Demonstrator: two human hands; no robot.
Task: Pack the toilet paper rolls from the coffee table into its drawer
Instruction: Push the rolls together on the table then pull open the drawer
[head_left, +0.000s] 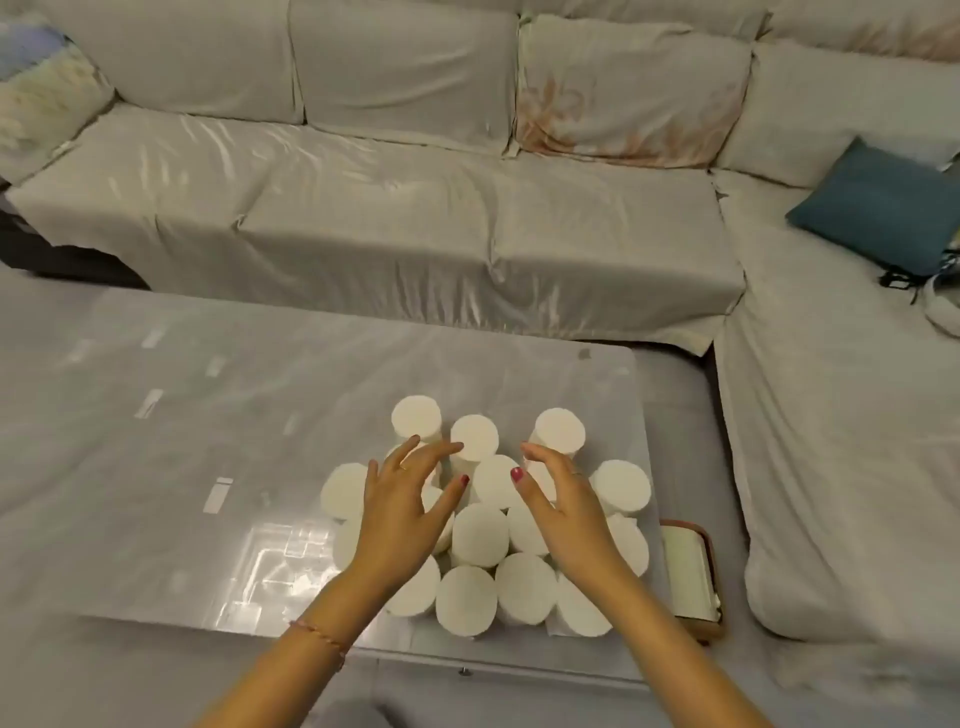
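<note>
Several white toilet paper rolls (479, 535) stand upright in a tight cluster on the right part of the glossy grey coffee table (182, 467); three at the back stand taller, as if stacked. My left hand (402, 512) hovers over the left side of the cluster with fingers spread. My right hand (563, 506) hovers over the right side, fingers curved and apart. Neither hand holds a roll. The drawer front (498, 675) with a small knob (464, 672) shows shut below the table's near edge.
A large L-shaped sofa (467, 208) under a pale cover runs behind and to the right of the table. A teal cushion (883, 205) lies on its right part. A brown-rimmed box (693, 577) sits on the floor by the table's right edge.
</note>
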